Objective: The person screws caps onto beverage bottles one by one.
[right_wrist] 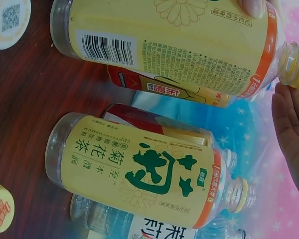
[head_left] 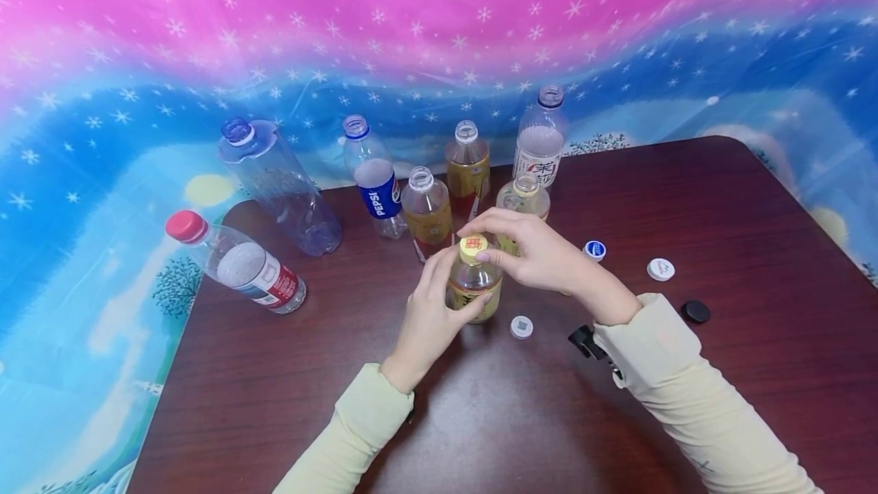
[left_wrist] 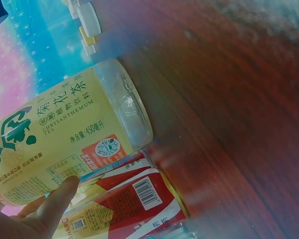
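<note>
A chrysanthemum tea bottle [head_left: 475, 280] with a yellow label stands on the table between both hands. My left hand [head_left: 429, 311] grips its body, the thumb along the near side. On top, my right hand [head_left: 535, 248] pinches the yellow cap [head_left: 473, 248] with thumb and fingers. In the right wrist view the cap sits at the bottle's mouth; whether it is threaded on is unclear. The left wrist view shows the bottle's base near the table top. Just behind the right hand is a second, uncapped chrysanthemum tea bottle [right_wrist: 139, 169].
Uncapped bottles stand behind: a Pepsi bottle [head_left: 379, 193], two yellow-and-red-labelled bottles [head_left: 428, 221] and a jasmine bottle [head_left: 538, 151]. To the left are a large bluish bottle [head_left: 281, 189] and a red-capped bottle [head_left: 247, 273]. Loose caps include a white cap [head_left: 521, 327] and a black cap [head_left: 696, 311].
</note>
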Demonstrator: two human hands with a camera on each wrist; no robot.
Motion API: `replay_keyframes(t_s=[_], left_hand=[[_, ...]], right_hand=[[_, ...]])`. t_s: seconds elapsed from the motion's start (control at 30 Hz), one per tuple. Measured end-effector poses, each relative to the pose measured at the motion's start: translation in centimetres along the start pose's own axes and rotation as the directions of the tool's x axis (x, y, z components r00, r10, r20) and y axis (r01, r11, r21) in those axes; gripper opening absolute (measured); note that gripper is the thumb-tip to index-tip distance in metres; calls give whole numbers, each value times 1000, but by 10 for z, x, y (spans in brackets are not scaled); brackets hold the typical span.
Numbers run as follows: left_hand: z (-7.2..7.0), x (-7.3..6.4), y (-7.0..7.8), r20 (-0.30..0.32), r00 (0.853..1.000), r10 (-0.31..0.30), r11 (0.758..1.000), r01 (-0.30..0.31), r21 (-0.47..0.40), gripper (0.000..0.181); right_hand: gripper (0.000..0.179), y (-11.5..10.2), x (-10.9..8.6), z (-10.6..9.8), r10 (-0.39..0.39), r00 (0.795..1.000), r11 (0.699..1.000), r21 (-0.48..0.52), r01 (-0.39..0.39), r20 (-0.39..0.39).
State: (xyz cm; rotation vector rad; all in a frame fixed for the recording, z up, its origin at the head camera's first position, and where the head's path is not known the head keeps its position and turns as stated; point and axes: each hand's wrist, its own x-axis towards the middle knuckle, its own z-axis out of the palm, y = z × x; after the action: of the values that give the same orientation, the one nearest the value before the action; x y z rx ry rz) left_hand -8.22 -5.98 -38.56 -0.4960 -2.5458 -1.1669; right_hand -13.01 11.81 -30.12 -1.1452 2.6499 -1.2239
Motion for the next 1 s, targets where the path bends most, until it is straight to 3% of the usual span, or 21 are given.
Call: replay_keyframes(t_s=[0.57, 1.0], left_hand=[[-3, 2, 5, -3, 1000, 17, 1000, -17, 17, 68], [-7, -3, 5, 7, 1000, -16, 1000, 16, 14, 69]], right_hand=[[24, -6, 1, 2, -74, 996, 984, -167, 66, -42], [28, -6, -2, 7, -84, 993, 985, -161, 69, -85]])
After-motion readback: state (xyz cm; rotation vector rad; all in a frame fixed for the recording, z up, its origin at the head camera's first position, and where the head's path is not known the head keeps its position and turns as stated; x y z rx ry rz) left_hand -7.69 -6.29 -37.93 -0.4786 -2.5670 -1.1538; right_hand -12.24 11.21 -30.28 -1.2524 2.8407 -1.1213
